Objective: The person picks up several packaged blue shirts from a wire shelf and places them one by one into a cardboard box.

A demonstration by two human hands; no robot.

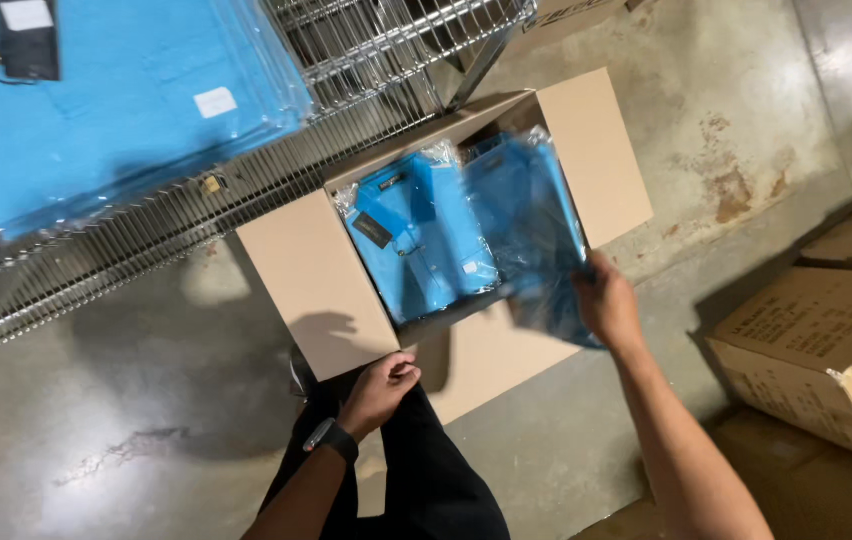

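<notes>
An open cardboard box (316, 280) sits on the concrete floor with its flaps spread. Inside lies a folded blue shirt in a clear plastic bag (411, 240). My right hand (606, 300) grips the near edge of a second bagged blue shirt (531, 225), which is blurred and tilted over the box's right half. My left hand (381, 390), with a dark watch on the wrist, is curled loosely against the box's near flap and holds nothing.
A wire shelf (366, 60) at the upper left carries a stack of bagged blue shirts (116, 100). More cardboard boxes (826, 350) stand at the right. My dark trouser legs (426, 470) are below the box.
</notes>
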